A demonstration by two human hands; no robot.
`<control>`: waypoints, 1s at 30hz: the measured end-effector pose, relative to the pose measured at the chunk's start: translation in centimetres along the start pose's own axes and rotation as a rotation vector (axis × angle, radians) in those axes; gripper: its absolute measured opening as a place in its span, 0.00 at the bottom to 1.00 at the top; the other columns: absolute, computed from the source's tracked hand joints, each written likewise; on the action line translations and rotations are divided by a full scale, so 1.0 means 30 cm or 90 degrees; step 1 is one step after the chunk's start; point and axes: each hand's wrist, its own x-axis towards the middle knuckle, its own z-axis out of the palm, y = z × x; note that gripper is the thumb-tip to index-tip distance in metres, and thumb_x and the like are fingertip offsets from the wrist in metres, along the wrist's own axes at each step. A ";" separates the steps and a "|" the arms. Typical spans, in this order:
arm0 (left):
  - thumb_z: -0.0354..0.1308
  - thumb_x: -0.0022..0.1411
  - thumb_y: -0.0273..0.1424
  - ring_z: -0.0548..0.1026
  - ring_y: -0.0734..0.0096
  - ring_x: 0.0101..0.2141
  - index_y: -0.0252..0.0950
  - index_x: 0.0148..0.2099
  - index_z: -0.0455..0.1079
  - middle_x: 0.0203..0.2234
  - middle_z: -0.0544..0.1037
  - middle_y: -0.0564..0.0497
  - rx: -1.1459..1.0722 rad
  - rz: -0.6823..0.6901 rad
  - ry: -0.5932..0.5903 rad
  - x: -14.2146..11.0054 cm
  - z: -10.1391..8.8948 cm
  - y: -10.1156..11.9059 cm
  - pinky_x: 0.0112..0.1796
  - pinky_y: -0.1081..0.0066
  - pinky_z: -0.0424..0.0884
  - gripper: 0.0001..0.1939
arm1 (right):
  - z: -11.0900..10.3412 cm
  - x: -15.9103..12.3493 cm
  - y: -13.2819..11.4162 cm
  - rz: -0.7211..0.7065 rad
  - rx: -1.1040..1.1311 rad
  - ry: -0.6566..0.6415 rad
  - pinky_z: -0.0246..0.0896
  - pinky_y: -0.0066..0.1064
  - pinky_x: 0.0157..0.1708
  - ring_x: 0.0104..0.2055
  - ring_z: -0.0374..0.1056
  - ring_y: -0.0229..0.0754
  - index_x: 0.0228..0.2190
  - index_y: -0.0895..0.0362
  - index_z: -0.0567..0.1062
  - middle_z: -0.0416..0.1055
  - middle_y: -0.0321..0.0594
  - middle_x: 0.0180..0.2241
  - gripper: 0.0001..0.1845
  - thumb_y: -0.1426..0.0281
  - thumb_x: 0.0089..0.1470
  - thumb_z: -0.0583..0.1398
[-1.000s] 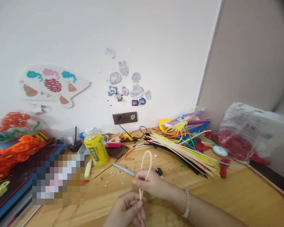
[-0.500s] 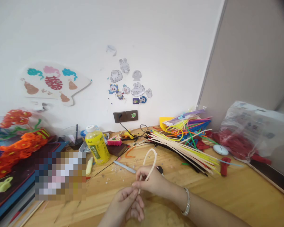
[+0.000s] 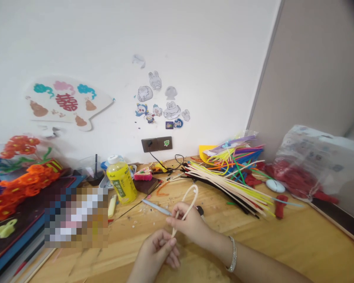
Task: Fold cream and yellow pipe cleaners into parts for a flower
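A cream pipe cleaner [image 3: 196, 196] is bent into a tall narrow loop above the front of the table. My right hand [image 3: 191, 224], with a sparkly bracelet on its wrist, pinches both strands of the loop. Lower and to the left, my left hand [image 3: 158, 250] grips the bottom ends between thumb and forefinger; its other fingers are curled. Just behind the right hand lie a light blue pen-like tool [image 3: 155, 207] and a small black round object [image 3: 200, 211], partly hidden.
A pile of cream pipe cleaners [image 3: 221, 182] lies at the back right, with coloured ones behind it. Left of my hands stands a yellow-labelled bottle [image 3: 122, 184]. Orange fuzzy flowers [image 3: 26, 186] sit far left. A plastic bag with red contents [image 3: 295, 177] is at right.
My right hand has shifted slightly up and right with the loop. Its fingers are now a little apart from the left hand, exposing the strands' lower ends.
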 end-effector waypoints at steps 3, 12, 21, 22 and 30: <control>0.64 0.40 0.49 0.73 0.73 0.13 0.34 0.21 0.63 0.12 0.75 0.54 0.019 -0.002 0.016 -0.003 0.004 0.008 0.17 0.75 0.66 0.23 | 0.003 -0.006 -0.002 -0.024 0.059 -0.040 0.50 0.22 0.22 0.22 0.57 0.31 0.27 0.58 0.67 0.60 0.29 0.20 0.05 0.70 0.46 0.59; 0.63 0.40 0.50 0.72 0.73 0.12 0.35 0.21 0.62 0.10 0.74 0.56 0.046 0.002 0.039 -0.007 0.005 0.010 0.17 0.75 0.66 0.23 | 0.000 -0.019 0.001 -0.034 0.141 -0.104 0.52 0.23 0.24 0.23 0.59 0.31 0.34 0.56 0.65 0.61 0.28 0.23 0.12 0.75 0.45 0.59; 0.62 0.41 0.50 0.72 0.73 0.12 0.35 0.20 0.63 0.10 0.74 0.55 0.065 0.018 0.073 -0.020 0.015 0.038 0.17 0.75 0.65 0.23 | 0.001 -0.022 0.001 -0.074 0.089 -0.056 0.53 0.22 0.22 0.22 0.60 0.31 0.27 0.57 0.66 0.62 0.29 0.21 0.04 0.74 0.44 0.58; 0.62 0.41 0.50 0.72 0.73 0.12 0.35 0.21 0.64 0.10 0.74 0.55 0.066 0.023 0.078 -0.021 0.014 0.040 0.17 0.76 0.65 0.22 | 0.000 -0.022 0.001 -0.074 0.083 -0.050 0.53 0.22 0.22 0.22 0.60 0.31 0.26 0.57 0.66 0.63 0.29 0.20 0.04 0.74 0.44 0.58; 0.66 0.39 0.46 0.73 0.72 0.15 0.35 0.27 0.65 0.13 0.75 0.56 0.043 0.063 0.072 -0.023 0.017 0.041 0.18 0.75 0.67 0.22 | 0.003 -0.019 -0.005 -0.062 0.130 -0.037 0.56 0.23 0.24 0.23 0.66 0.34 0.26 0.57 0.64 0.64 0.30 0.21 0.06 0.72 0.44 0.59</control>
